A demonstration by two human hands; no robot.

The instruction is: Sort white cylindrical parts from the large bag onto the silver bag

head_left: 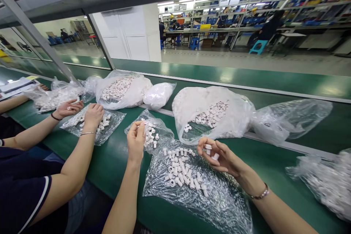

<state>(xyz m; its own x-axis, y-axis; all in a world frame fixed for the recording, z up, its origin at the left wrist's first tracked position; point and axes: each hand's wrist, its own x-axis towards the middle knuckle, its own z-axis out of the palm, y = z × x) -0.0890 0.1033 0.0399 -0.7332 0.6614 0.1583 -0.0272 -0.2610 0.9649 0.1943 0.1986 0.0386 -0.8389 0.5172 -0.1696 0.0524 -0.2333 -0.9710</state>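
Note:
My left hand (136, 137) is closed at the edge of a small clear bag (161, 127) that has white plastic fittings in it. Its fingertips pinch the bag's film. My right hand (219, 155), palm turned up with curled fingers, holds white fittings (215, 157) over the right side of a flat plastic sheet. Several white fittings (181, 170) lie loosely piled on this clear sheet (197, 204) between and below my hands. Behind my right hand a large open bag (233, 117) holds many small white parts (212, 114).
A co-worker's hands (94, 115) handle similar parts over another plastic sheet (113, 120) at the left. Another large bag (137, 89) and a small white bag (159, 95) stand behind. A full bag (329, 182) lies at the right on the green table (115, 164).

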